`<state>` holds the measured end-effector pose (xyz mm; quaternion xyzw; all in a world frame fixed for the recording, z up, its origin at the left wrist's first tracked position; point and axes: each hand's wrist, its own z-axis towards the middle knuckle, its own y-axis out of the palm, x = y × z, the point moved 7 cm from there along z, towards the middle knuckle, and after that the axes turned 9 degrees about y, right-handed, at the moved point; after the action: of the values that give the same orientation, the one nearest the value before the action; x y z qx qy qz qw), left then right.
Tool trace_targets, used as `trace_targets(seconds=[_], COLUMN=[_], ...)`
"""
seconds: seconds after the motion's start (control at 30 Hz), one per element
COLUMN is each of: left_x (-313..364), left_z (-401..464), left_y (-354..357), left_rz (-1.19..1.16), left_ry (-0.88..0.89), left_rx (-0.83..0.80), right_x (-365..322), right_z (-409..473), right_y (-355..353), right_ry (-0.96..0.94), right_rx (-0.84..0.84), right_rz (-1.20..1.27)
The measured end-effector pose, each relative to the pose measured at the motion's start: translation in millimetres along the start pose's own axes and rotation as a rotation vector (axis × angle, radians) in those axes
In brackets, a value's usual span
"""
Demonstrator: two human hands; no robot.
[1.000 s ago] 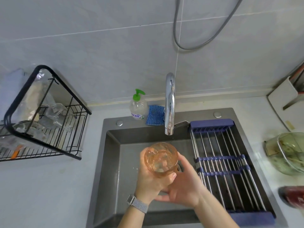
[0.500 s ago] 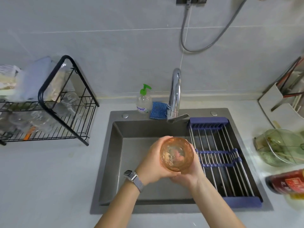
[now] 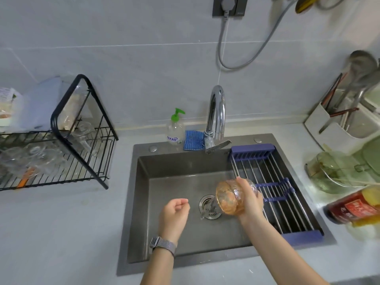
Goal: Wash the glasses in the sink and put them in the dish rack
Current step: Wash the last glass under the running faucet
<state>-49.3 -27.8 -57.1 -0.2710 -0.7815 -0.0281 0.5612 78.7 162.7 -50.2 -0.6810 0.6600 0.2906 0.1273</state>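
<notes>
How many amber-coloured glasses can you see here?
1. The amber glass is held tipped over the sink by the right hand. The glassware in the black dish rack looks clear; overlapping pieces could hide another one.

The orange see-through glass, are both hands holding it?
No, only the right hand grips the orange see-through glass; the left hand holds nothing.

sink (image 3: 141, 202) | dish rack (image 3: 82, 161) left of it | tap (image 3: 216, 112) behind it | glass (image 3: 230, 200) over it | bowl (image 3: 337, 171) right of it
</notes>
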Motion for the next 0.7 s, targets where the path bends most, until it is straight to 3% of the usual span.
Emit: trace_targets(seconds=[0.37,0.7], left_x=[-10,-11], left_z=[-20,-32], left_y=[-10,-4], left_rz=[-0.118,-0.105], left_ry=[-0.04,-0.061], left_rx=[0.022,0.0], right_x=[-45,-60], right_z=[-12,-58], right_y=[-9,16], right_ry=[-0.529,-1.105], right_rx=[0.015,-0.177], right_rz=[-0.337,-0.858])
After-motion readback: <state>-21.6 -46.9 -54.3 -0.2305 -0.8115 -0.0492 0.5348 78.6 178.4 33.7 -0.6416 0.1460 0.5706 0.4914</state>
